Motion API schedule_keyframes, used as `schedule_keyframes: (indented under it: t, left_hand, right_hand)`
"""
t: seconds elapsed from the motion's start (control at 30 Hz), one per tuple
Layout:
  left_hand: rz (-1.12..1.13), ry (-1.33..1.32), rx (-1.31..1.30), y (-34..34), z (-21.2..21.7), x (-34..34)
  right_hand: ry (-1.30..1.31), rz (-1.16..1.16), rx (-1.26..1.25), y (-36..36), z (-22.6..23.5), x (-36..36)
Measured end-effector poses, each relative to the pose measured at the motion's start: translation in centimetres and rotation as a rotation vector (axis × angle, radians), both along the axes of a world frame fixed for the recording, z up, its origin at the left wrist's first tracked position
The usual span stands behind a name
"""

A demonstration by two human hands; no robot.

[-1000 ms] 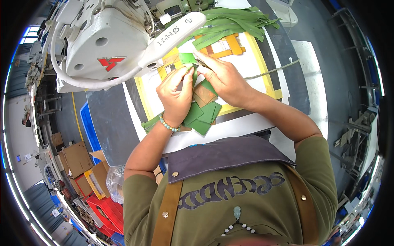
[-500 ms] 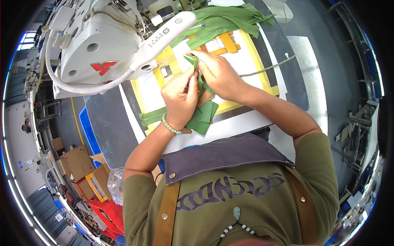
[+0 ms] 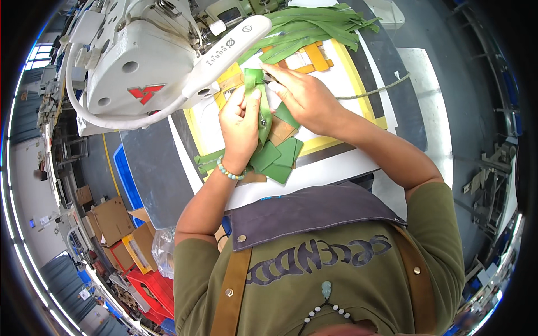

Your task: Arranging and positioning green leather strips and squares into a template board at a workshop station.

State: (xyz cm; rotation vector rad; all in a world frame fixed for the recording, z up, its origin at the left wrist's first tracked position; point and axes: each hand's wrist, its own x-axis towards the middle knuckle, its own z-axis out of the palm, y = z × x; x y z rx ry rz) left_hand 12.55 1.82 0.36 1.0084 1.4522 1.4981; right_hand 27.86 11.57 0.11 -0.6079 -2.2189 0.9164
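Note:
My left hand (image 3: 240, 124) is closed, pinching a green zipper (image 3: 263, 106) between thumb and fingers. The zipper's upper end stands flat above the thumb, and its lower part hangs down past the palm with a small metal slider on it. Just to the right, my right hand (image 3: 305, 98) is closed near the zipper's upper end. Something small and dark shows at its fingertips, too hidden to name. Below the hands lie several flat green pieces (image 3: 277, 162) and a brown piece (image 3: 282, 131), overlapping on the white work surface.
A white sewing machine (image 3: 131, 67) with a long light bar (image 3: 227, 56) stands close at the left. A pile of green zippers (image 3: 314, 25) lies at the back. Yellow tape (image 3: 361, 103) borders the work surface; an orange-brown frame (image 3: 316, 57) lies near the pile. Cardboard boxes (image 3: 111, 220) stand lower left.
The zipper's upper end, folded between both hands before, now shows opened out flat. My right fingertips have moved slightly off it, while my left hand keeps its pinch. The whole view has shifted slightly.

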Motion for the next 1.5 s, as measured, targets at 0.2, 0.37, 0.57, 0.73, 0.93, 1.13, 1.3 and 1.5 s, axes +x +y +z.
schedule_keyframes:
  t: [0.2,0.37,0.57,0.73,0.93,1.13,1.3,1.5]
  left_hand:
    - [0.033,-0.027,-0.080,-0.2,0.7,0.2]
    - [0.011,-0.106,-0.072,-0.3,0.7,0.2]
    - [0.014,-0.197,-0.121,-0.5,1.0,0.5]
    - [-0.038,-0.230,-0.142,-0.4,1.0,-0.3]
    - [-0.082,-0.129,-0.113,-1.8,3.1,-0.3]
    - [-0.093,-0.430,-0.011,-0.4,2.3,-1.8]
    - [-0.011,-0.399,-0.126,-0.1,1.5,-1.1]
    - [0.020,-0.393,-0.171,0.1,1.4,-0.7]
  right_hand:
    - [-0.061,-0.001,0.005,-0.5,0.4,0.2]
    - [-0.129,-0.023,0.032,-0.5,0.4,0.3]
    - [-0.066,-0.026,0.081,-0.2,-0.2,0.3]
    - [-0.124,-0.005,0.098,0.8,0.2,0.6]
    - [-0.143,-0.286,-0.052,5.6,1.9,1.9]
    - [0.123,-0.075,-0.085,3.4,2.7,2.3]
    - [0.042,0.050,0.091,1.8,2.1,1.8]
    - [0.075,0.027,0.054,0.6,2.0,0.9]
